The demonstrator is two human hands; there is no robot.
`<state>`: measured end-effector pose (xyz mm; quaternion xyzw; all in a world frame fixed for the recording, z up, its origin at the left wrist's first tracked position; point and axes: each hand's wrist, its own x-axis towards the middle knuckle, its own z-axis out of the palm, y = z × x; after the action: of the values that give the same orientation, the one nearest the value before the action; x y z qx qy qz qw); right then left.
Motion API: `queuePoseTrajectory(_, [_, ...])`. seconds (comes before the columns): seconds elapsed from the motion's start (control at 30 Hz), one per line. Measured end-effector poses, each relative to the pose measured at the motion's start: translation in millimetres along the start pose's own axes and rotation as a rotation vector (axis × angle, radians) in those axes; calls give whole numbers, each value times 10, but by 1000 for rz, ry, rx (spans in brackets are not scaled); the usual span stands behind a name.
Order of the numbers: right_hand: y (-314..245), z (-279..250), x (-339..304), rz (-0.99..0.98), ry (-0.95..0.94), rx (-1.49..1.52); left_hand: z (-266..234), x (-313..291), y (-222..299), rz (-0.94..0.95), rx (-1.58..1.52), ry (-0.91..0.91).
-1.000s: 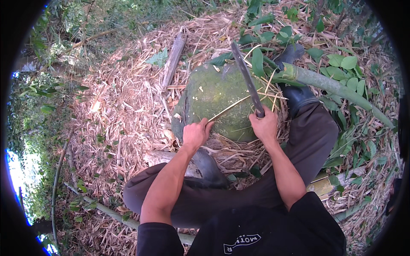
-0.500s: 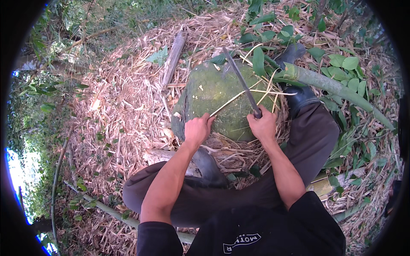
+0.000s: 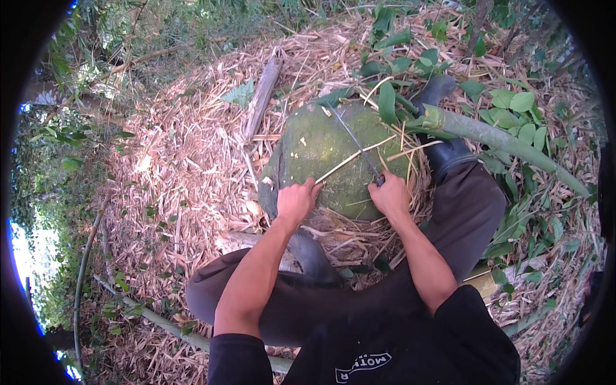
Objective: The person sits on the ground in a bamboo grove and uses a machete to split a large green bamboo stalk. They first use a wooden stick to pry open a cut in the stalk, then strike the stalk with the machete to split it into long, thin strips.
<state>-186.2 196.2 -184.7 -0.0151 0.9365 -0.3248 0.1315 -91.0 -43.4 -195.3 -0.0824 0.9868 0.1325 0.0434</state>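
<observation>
Between my legs lies a big rounded, mossy green rock (image 3: 314, 144). Over its near left part, my left hand (image 3: 297, 200) pinches the lower end of a thin pale strip (image 3: 353, 157), which slants up to the right across the rock. My right hand (image 3: 389, 192) is closed round the dark handle of a long knife (image 3: 355, 138). The blade points away and to the left, crossing over the strip, its narrow edge turned toward view. Whether blade and strip touch I cannot tell. More pale strips (image 3: 410, 151) lie at the rock's right side.
A green bamboo pole (image 3: 513, 141) reaches in from the right, beside leafy stems (image 3: 516, 106). A weathered piece of wood (image 3: 263, 93) lies beyond the rock on the left. Dry bamboo litter (image 3: 186, 154) covers the ground. My boots (image 3: 314, 256) flank the rock.
The knife has rolled so its blade looks thinner, and its tip has dropped nearer the rock. Some loose strips at the right have shifted. My left hand keeps its hold on the strip.
</observation>
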Motion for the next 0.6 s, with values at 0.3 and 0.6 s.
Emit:
queuePoseTrajectory(0.3, [-22, -78, -148, 15, -1, 131, 13, -49, 35, -99, -101, -138])
queuePoseTrajectory(0.6, [373, 117, 74, 275, -234, 565, -183, 61, -66, -329, -767, -463])
